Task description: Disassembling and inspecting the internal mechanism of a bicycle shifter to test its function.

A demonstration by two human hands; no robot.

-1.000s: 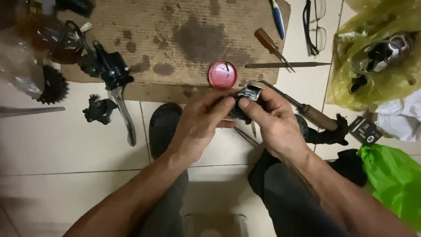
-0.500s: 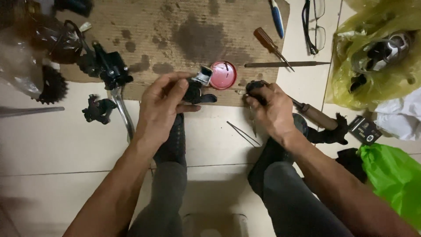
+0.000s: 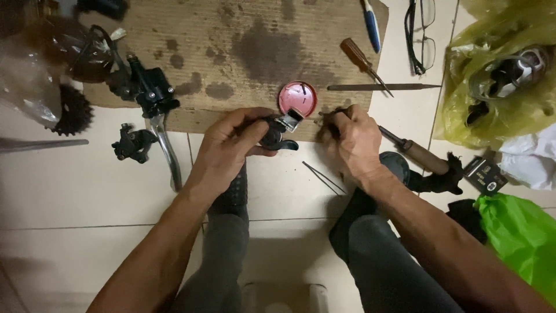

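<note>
head view, fig. a — we clamp the left hand (image 3: 229, 145) on a black metal part (image 3: 277, 134), raised over the cardboard mat (image 3: 191, 40).
b — our right hand (image 3: 353, 142) fingers press together beside the pink tin (image 3: 297, 97), pinching something too small to tell.

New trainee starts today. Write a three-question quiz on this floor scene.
1. True or false: the left hand holds a black part.
2. The round pink tin sits on: A) the cardboard B) the green bag C) the tile floor.
3. What lies on the tiles between the knees, below the right hand?

Key: 1 true; 2 A; 3 tweezers.
</note>
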